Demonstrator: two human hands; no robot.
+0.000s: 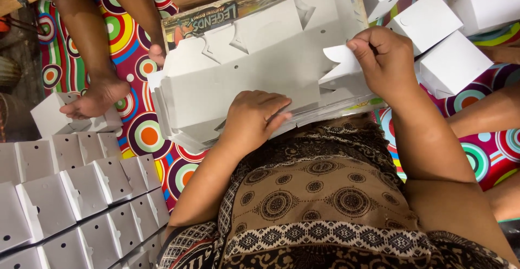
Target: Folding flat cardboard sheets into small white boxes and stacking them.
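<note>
A flat white cardboard box blank (254, 71) lies on a printed board (260, 3) across my lap. My left hand (252, 120) presses down on the blank's near edge, fingers curled over it. My right hand (382, 57) pinches a curved white flap (338, 57) at the blank's right side, lifting it. More flat blanks lie stacked beneath the top one.
Several folded white boxes (81, 193) stand in rows at lower left. More finished white boxes (449, 36) sit at upper right. Another person's foot (97, 98) and leg rest on the colourful circle-patterned mat (146, 133) at upper left. My patterned trousers (325, 204) fill the bottom.
</note>
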